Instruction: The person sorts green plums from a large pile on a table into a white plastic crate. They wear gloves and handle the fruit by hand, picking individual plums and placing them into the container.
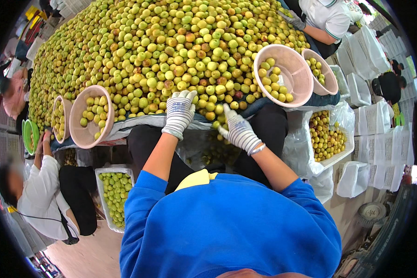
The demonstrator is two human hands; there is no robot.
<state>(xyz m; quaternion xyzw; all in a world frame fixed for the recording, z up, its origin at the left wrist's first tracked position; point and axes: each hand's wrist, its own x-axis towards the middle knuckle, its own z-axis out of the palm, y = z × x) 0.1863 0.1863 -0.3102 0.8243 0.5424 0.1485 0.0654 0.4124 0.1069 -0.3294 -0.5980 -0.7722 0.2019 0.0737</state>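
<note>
A large heap of small round green-yellow fruit (153, 52), some with reddish-brown patches, lies before me. My left hand (180, 113), in a striped white knit glove, rests palm down at the heap's near edge. Its fingertips touch fruit; what lies under the palm is hidden. My right hand (239, 129), gloved alike, is at the same edge with thumb and forefinger spread. A few fruits (218, 123) are beside the gap between them, at the lip of the grey sheet (142, 124). Below, between my knees, more fruit (219, 151) shows dimly in shadow.
Pink plastic baskets (300, 78) (77, 130) partly filled with fruit stand at both sides. Lined crates of fruit (333, 160) (104, 205) flank my legs. Co-workers sit at left (41, 194) and upper right (321, 22). White-lined crates (382, 139) are stacked at right.
</note>
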